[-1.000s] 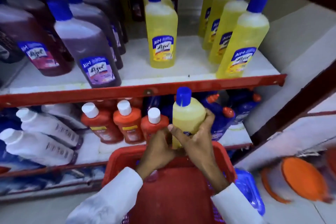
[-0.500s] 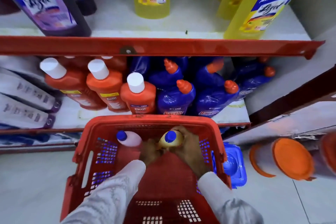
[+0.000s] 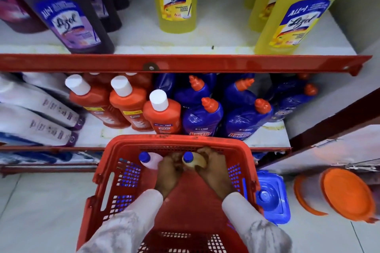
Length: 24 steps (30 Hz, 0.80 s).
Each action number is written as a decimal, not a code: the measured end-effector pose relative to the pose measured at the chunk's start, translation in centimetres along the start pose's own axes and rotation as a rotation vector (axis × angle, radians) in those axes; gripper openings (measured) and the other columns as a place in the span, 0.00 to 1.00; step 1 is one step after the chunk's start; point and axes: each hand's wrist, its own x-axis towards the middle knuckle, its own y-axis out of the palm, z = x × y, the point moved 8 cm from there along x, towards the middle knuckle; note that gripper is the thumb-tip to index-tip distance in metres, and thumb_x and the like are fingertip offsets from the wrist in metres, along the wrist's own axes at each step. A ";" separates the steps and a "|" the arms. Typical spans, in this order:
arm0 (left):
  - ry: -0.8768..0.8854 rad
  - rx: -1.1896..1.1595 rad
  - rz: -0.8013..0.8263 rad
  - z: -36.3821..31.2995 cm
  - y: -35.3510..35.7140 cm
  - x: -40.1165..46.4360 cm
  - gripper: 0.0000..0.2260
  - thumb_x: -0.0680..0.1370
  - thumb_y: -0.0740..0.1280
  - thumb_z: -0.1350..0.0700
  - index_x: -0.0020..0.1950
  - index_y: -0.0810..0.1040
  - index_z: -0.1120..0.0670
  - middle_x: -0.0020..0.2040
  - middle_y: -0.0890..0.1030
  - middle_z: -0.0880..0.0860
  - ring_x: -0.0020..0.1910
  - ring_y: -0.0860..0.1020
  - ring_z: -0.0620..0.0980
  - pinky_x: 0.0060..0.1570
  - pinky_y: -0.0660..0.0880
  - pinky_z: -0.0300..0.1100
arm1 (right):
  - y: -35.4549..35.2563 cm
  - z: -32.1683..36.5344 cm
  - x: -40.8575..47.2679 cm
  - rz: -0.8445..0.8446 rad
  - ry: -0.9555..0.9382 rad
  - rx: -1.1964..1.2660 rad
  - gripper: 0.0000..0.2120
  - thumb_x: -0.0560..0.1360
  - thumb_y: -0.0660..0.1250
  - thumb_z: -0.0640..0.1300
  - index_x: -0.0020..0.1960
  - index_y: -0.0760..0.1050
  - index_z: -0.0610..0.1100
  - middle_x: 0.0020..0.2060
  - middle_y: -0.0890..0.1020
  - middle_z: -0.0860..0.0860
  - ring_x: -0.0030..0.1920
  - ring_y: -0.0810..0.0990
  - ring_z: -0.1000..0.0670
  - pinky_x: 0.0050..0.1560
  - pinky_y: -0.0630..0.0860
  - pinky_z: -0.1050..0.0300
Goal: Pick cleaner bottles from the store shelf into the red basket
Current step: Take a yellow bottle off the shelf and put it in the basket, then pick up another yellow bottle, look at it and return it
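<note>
The red basket (image 3: 115,162) stands on the floor below the shelves. Both my hands reach down into its far end. My left hand (image 3: 167,172) and my right hand (image 3: 213,168) are wrapped around a yellow cleaner bottle with a blue cap (image 3: 194,161), which stands upright inside the basket. To its left in the basket stands a pale pink bottle with a blue cap (image 3: 149,160). More yellow bottles (image 3: 175,0) and purple bottles (image 3: 70,14) stand on the upper shelf (image 3: 185,62).
The lower shelf holds orange bottles with white caps (image 3: 162,115), blue bottles with orange spouts (image 3: 202,119) and white packs (image 3: 39,113) at left. A blue lidded container (image 3: 271,195) sits right of the basket, an orange-lidded tub (image 3: 345,195) further right.
A second ago I held the yellow bottle above the basket in front of the lower shelf. It has gone down into the basket, and my view has tilted downward.
</note>
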 end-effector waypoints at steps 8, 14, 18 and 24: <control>0.774 0.253 -0.588 -18.8 -13.2 -6.9 0.11 0.73 0.68 0.54 0.54 0.78 0.45 0.59 0.78 0.46 0.57 0.76 0.49 0.57 0.72 0.44 | -15.7 15.1 -2.1 -0.557 -0.469 0.141 0.09 0.74 0.72 0.39 0.51 0.80 0.51 0.44 0.84 0.56 0.41 0.84 0.57 0.42 0.79 0.65; 0.910 0.500 -0.755 -28.2 -14.4 -5.5 0.22 0.74 0.66 0.45 0.67 0.71 0.47 0.73 0.66 0.55 0.72 0.64 0.57 0.71 0.62 0.58 | -25.1 20.5 -3.1 -1.225 -0.575 0.016 0.30 0.67 0.77 0.42 0.66 0.71 0.37 0.65 0.76 0.40 0.66 0.73 0.39 0.70 0.67 0.44; 0.831 0.553 -0.652 -30.3 -12.8 -2.5 0.21 0.73 0.65 0.44 0.65 0.71 0.48 0.73 0.66 0.57 0.73 0.63 0.59 0.74 0.59 0.61 | -27.7 19.8 1.3 -1.156 -0.323 0.141 0.51 0.62 0.82 0.51 0.76 0.58 0.40 0.73 0.69 0.38 0.72 0.67 0.37 0.72 0.65 0.35; 0.777 0.618 -0.596 -29.9 -11.4 -0.1 0.16 0.74 0.62 0.41 0.58 0.75 0.47 0.60 0.78 0.50 0.60 0.73 0.54 0.60 0.69 0.53 | -29.4 19.8 6.2 -0.924 -0.317 0.388 0.51 0.64 0.82 0.44 0.78 0.56 0.46 0.71 0.70 0.43 0.69 0.72 0.42 0.66 0.76 0.45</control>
